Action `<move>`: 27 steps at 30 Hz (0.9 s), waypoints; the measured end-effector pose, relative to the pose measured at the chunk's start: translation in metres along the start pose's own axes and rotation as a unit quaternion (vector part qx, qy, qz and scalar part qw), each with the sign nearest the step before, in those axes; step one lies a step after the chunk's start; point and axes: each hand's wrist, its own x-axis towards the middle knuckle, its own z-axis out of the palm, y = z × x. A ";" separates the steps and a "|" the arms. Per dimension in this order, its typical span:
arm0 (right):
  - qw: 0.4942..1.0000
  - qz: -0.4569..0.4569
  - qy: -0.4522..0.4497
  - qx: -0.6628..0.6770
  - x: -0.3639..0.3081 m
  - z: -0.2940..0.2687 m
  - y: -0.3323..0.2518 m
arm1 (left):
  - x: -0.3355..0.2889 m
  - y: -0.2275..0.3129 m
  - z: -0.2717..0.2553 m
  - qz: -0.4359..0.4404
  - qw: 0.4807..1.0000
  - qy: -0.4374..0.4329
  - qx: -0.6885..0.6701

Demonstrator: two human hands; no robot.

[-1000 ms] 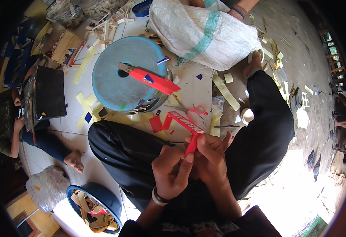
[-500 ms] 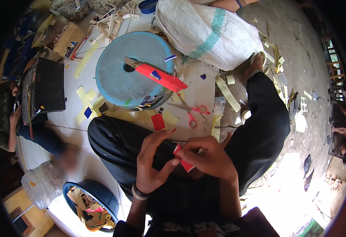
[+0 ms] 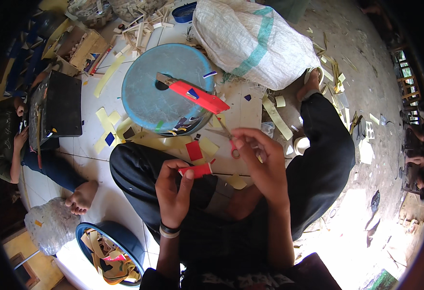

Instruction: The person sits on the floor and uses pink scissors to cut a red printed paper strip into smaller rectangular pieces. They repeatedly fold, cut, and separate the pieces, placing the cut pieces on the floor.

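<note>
My left hand (image 3: 173, 191) pinches a small red strip with a white edge (image 3: 198, 170) between thumb and fingers, above my crossed leg. My right hand (image 3: 265, 162) is raised to its right, fingers loosely bent and apart, and I see nothing held in it. It partly hides the scissors (image 3: 234, 152) with reddish handles lying on the tiles beyond. A flat red piece (image 3: 193, 151) lies on yellow strips just past my left hand. Farther off, a red utility knife (image 3: 202, 98) with its blade out rests on a round blue drum (image 3: 141, 92).
Yellow and blue scraps (image 3: 110, 139) litter the tiles (image 3: 71, 145). A white woven sack (image 3: 241, 38) stands at the far side. At lower left is a blue bucket of offcuts (image 3: 129, 237). A person (image 3: 8, 145) sits left by a black box (image 3: 62, 104).
My right hand has let go of the red strip and moved up and away toward the scissors. The strip stays in my left hand, now turned more level.
</note>
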 end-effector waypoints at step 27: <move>0.906 0.090 -0.003 -0.413 -0.018 0.031 0.110 | -0.003 0.008 0.006 0.036 0.996 -0.014 -0.078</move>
